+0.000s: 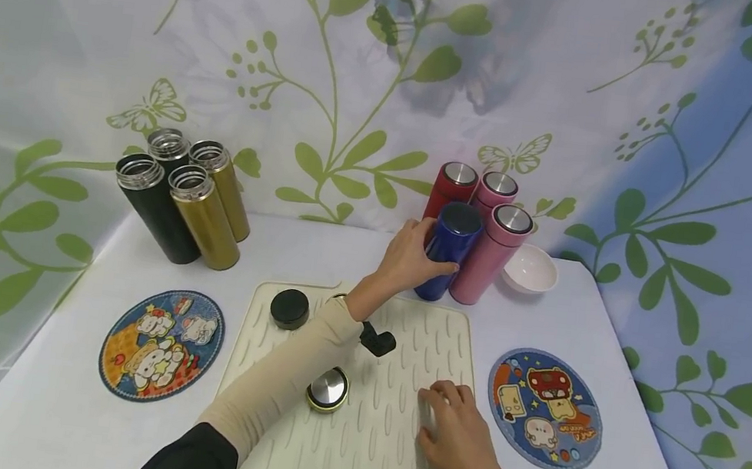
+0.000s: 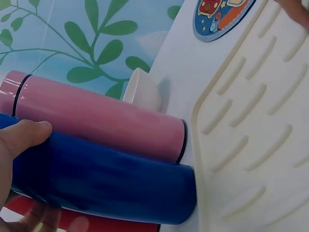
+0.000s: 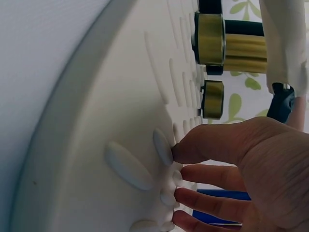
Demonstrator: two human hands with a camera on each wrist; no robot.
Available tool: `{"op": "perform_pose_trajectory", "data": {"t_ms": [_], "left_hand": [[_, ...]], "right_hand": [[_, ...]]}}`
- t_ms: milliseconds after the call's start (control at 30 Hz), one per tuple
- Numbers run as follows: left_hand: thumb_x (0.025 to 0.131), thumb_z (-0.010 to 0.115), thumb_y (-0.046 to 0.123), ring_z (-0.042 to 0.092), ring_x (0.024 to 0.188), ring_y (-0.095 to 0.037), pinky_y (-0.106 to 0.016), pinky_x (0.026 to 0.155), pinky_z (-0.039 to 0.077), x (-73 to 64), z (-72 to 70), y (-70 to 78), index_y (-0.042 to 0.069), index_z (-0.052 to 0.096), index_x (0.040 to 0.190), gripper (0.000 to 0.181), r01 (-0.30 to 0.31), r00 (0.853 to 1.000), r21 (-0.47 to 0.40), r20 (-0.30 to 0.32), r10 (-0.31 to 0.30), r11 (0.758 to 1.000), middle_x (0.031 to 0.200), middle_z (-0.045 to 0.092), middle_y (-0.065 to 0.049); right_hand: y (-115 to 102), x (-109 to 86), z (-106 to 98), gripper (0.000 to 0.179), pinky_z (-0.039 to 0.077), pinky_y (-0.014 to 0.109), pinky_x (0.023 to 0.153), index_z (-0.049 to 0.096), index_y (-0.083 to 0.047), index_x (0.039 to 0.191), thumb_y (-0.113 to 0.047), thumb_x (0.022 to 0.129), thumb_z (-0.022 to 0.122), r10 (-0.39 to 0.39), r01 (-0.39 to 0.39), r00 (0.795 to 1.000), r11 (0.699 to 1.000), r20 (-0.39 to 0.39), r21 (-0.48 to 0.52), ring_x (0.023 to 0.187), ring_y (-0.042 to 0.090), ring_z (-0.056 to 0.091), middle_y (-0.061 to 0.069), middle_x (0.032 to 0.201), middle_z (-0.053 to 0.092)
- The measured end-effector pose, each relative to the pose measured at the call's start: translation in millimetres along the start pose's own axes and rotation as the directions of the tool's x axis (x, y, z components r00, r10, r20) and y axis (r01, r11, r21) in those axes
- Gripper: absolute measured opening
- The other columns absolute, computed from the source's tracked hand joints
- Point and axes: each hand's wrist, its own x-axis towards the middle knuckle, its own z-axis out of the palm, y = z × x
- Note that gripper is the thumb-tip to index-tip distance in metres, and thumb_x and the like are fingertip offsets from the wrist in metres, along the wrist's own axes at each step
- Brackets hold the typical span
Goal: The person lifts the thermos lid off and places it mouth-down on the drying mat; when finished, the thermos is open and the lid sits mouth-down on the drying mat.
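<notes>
At the back edge of the cream ridged mat (image 1: 389,422), my left hand (image 1: 411,258) grips a blue thermos flask (image 1: 447,246), thumb on one side and fingers round the other. The flask stands upright with its lid on, right beside a pink thermos (image 1: 490,255). In the left wrist view the blue flask (image 2: 106,174) lies between the pink one (image 2: 106,118) and a red one (image 2: 111,222). My right hand (image 1: 457,437) rests with its fingertips on the mat, holding nothing; the right wrist view shows its fingers (image 3: 207,145) loosely bent.
Behind the blue flask stand a red thermos (image 1: 453,185) and a second pink one (image 1: 495,190), with a white bowl (image 1: 530,270) beside. Lidless black (image 1: 165,214) and gold flasks (image 1: 206,223) stand back left. A black lid (image 1: 289,309) and gold-rimmed lid (image 1: 327,389) lie on the mat, between round coasters (image 1: 161,345).
</notes>
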Motion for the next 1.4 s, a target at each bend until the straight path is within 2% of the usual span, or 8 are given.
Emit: {"op": "perform_pose_trajectory", "data": {"t_ms": [167,300,533,767,867,1100,1267,1400], "left_hand": [[0.072,0.090,0.039,0.053,0.089,-0.017,-0.028,0.070,0.043,-11.2,-7.7,-3.2,0.007,0.061,0.129,0.071,-0.048,0.996,-0.041,-0.080,0.045,0.998,0.101,0.056,-0.006],[0.070,0.092,0.032,0.058,0.093,-0.018,-0.027,0.075,0.050,-25.0,-16.8,-3.3,0.006,0.062,0.125,0.067,-0.079,0.987,-0.155,-0.150,0.056,0.985,0.107,0.059,-0.008],[0.073,0.090,0.023,0.064,0.107,-0.020,-0.037,0.083,0.057,-53.5,-37.4,7.5,0.009,0.056,0.132,0.070,-0.127,0.979,-0.434,-0.198,0.043,0.892,0.120,0.065,-0.007],[0.078,0.084,0.038,0.063,0.111,-0.018,-0.040,0.095,0.050,-81.9,-60.5,23.7,0.018,0.051,0.137,0.071,-0.162,0.983,-0.591,-0.163,0.079,0.791,0.123,0.066,-0.002],[0.077,0.083,0.049,0.064,0.110,-0.019,-0.043,0.095,0.050,-92.7,-69.8,27.0,0.018,0.050,0.137,0.075,-0.200,0.977,-0.609,-0.181,0.111,0.767,0.122,0.067,-0.002],[0.076,0.086,0.036,0.062,0.112,-0.022,-0.045,0.094,0.050,-110.6,-90.1,28.4,0.019,0.052,0.138,0.072,-0.277,0.959,-0.557,-0.212,0.188,0.783,0.123,0.065,-0.002],[0.071,0.089,0.011,0.059,0.115,-0.022,-0.045,0.095,0.048,-123.4,-99.8,24.9,0.017,0.054,0.139,0.077,-0.299,0.951,-0.480,-0.226,0.213,0.824,0.127,0.064,-0.001],[0.069,0.091,0.011,0.058,0.117,-0.020,-0.045,0.094,0.048,-133.2,-105.9,21.5,0.017,0.055,0.139,0.079,-0.302,0.946,-0.403,-0.235,0.222,0.864,0.130,0.063,0.001]], "right_hand": [[-2,1.7,-3,0.046,0.053,0.042,0.071,0.073,-0.009,0.111,-0.010,0.066,0.085,0.001,-0.001,1.000,1.000,0.010,0.010,0.102,0.030,0.054,0.005,0.112,0.061],[-3,0.7,-4,0.046,0.053,0.043,0.071,0.073,-0.008,0.112,-0.010,0.067,0.084,-0.001,0.001,1.000,1.000,0.018,0.018,0.102,0.030,0.055,0.006,0.112,0.062],[-2,-1.2,-5,0.046,0.053,0.043,0.070,0.073,-0.008,0.111,-0.008,0.067,0.085,-0.009,0.009,1.000,1.000,-0.009,0.020,0.101,0.030,0.055,0.007,0.112,0.062],[0,-2.1,-4,0.045,0.053,0.044,0.073,0.073,-0.007,0.111,-0.008,0.067,0.084,-0.015,0.015,1.000,1.000,-0.019,0.018,0.102,0.031,0.055,0.008,0.113,0.063],[1,-2.3,-3,0.045,0.053,0.043,0.074,0.073,-0.007,0.111,-0.009,0.067,0.084,-0.021,0.022,1.000,1.000,-0.022,0.012,0.102,0.030,0.055,0.008,0.113,0.063],[1,-0.2,-2,0.046,0.054,0.043,0.074,0.074,-0.007,0.111,-0.008,0.066,0.085,-0.021,0.021,0.999,1.000,-0.025,0.012,0.102,0.030,0.056,0.007,0.112,0.064],[0,1.0,-4,0.046,0.053,0.043,0.076,0.074,-0.007,0.111,-0.009,0.067,0.086,-0.009,0.008,1.000,1.000,0.005,0.026,0.103,0.029,0.055,0.007,0.113,0.064],[1,1.5,-7,0.046,0.052,0.043,0.080,0.074,-0.008,0.111,-0.014,0.068,0.088,0.020,-0.024,0.998,0.998,0.059,0.058,0.104,0.028,0.054,0.005,0.113,0.063]]}}
